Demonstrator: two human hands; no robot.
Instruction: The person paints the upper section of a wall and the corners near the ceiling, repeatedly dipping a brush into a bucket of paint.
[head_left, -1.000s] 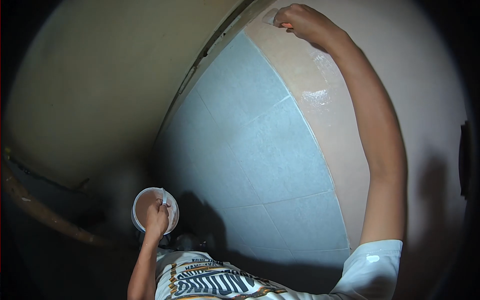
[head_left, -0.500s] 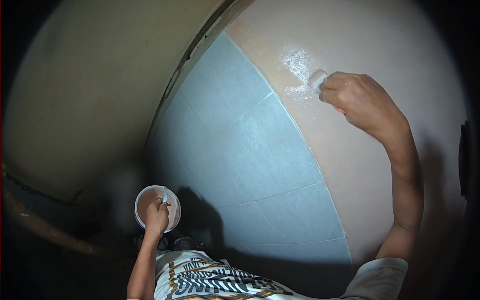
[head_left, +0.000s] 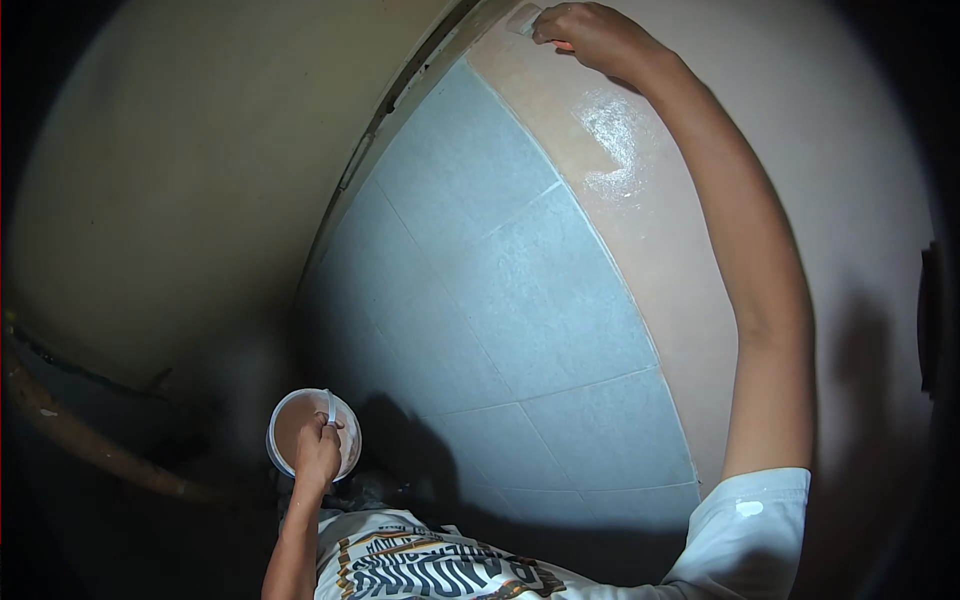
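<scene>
My left hand is closed round the handle of a white bucket of pinkish-brown paint, held low in front of my body. Stretched far forward, my right hand grips a paintbrush with an orange handle. Its bristles are against the pinkish wall, high up near the corner and above the tiles. A wet, shiny patch of paint lies on the wall below my right hand, beside a tan strip along the tile edge.
Blue-grey tiles cover the lower wall. To the left stands a broad yellowish surface, edged by a dark, chipped frame. A brown curved pipe-like thing lies at the lower left. A dark object sits at the right edge.
My right hand has moved the paintbrush up and left, from the wet patch to near the corner, with the arm now straighter. The bucket stays in my left hand.
</scene>
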